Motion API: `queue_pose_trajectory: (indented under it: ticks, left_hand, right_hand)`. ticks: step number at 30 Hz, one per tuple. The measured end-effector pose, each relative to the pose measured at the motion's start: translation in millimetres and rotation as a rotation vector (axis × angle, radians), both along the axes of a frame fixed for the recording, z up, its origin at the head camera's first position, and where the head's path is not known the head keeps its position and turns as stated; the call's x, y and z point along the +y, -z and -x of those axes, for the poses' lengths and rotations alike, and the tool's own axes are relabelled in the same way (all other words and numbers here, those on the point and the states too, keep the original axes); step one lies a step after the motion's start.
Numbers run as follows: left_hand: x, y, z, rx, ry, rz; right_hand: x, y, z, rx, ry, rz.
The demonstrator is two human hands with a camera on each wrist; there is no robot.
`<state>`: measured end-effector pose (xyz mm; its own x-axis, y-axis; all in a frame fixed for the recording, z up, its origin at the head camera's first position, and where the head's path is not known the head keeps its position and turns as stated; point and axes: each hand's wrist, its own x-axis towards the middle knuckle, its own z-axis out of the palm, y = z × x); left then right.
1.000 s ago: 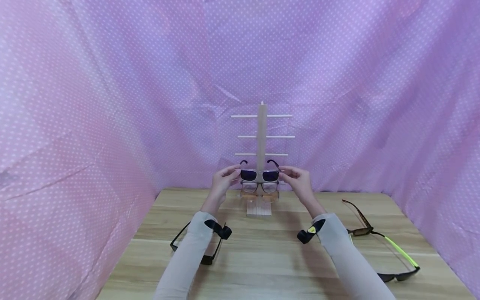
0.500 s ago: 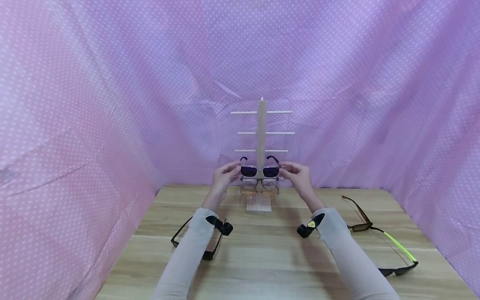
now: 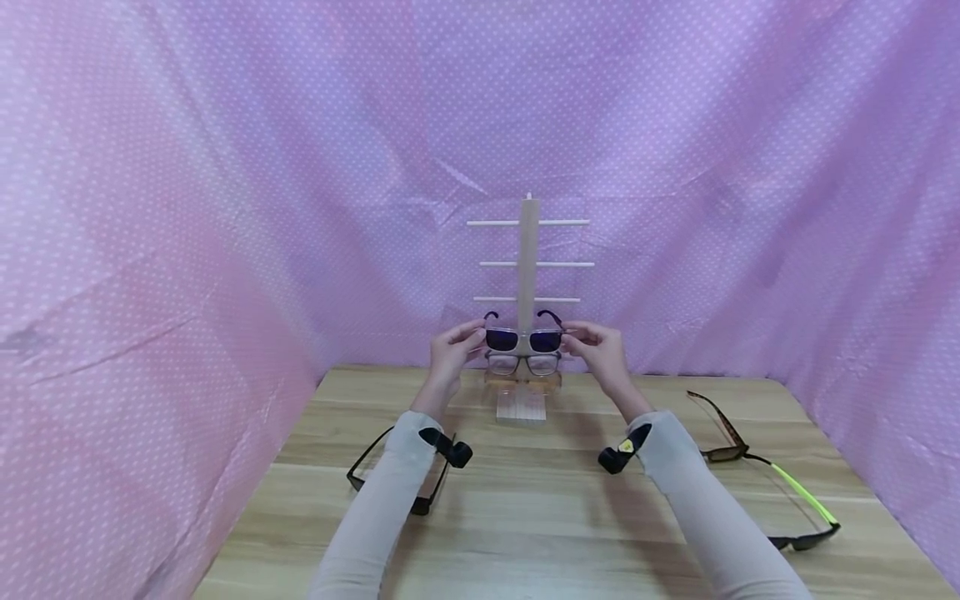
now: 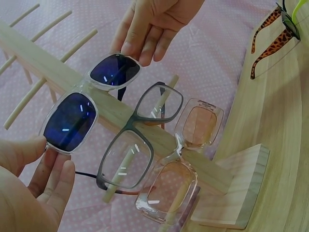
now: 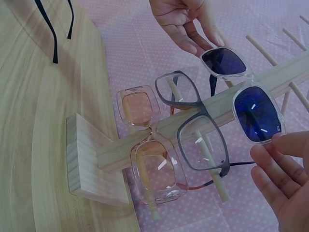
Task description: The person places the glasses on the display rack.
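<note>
A pair of sunglasses (image 3: pixel 502 339) with a clear frame and dark blue lenses sits against the upright of a wooden glasses stand (image 3: pixel 528 250). My left hand (image 3: pixel 448 358) pinches one outer end of the frame between thumb and fingers. At the opposite end, my right hand (image 3: pixel 606 357) pinches the other hinge side. Directly below, grey-framed eyeglasses (image 4: pixel 126 157) hang on the stand. Lowest come clear-framed glasses with orange-tinted lenses (image 5: pixel 159 162), near the wooden base (image 5: pixel 91 162). Whether the sunglasses rest on a rod is hard to tell.
Several pale rods (image 3: pixel 491 264) stick out above the sunglasses. Black-framed glasses (image 3: pixel 422 505) lie on the wooden table (image 3: pixel 525 517) under the left forearm. To the right lie tortoiseshell glasses (image 3: pixel 723 454) and glasses with lime-green temples (image 3: pixel 802 492). A polka-dot cloth (image 3: pixel 480 100) hangs behind.
The head view has shifted slightly, so the scene sits a little higher and further right. Both hands keep hold of the sunglasses at about the same place on the stand.
</note>
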<state>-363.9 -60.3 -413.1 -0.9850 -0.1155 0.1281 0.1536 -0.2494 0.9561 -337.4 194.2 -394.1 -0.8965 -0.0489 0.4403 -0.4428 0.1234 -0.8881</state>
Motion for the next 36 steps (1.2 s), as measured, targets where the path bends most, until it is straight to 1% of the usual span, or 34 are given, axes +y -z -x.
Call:
queue_pose_trajectory:
  ticks: [7,11,14,18,23,25,29,36]
  left_hand:
    - [0.1,1.6,-0.5,-0.011,-0.040,0.003]
    - [0.8,1.3,-1.3,-0.007,-0.047,-0.001]
    - [1.3,0.6,-1.2,-0.009,-0.044,-0.004]
    - [1.7,-0.3,-0.9,-0.009,-0.040,-0.005]
    - [2.2,-0.6,-0.6,-0.009,-0.035,-0.012]
    - [2.4,-0.9,-0.7,-0.011,-0.038,-0.011]
    - [2.9,-1.5,-1.0,-0.020,-0.043,-0.005]
    - [3.6,-1.6,-0.6,-0.035,-0.046,0.007]
  right_hand:
    - [-0.1,21.9,20.7,0.013,0.040,-0.009]
    - [-0.2,21.1,21.0,0.017,0.056,-0.027]
    - [1.0,19.4,21.4,0.015,0.050,-0.041]
    - [1.1,11.4,17.2,0.005,0.030,-0.057]
    - [-2.8,-5.9,1.4,-0.002,0.026,-0.080]
    - [-3.8,-10.4,-3.5,-0.003,0.034,-0.092]
    - [-4.2,-14.1,-7.7,0.000,0.051,-0.116]
    - [-3.6,-14.7,-8.0,0.007,0.070,-0.145]
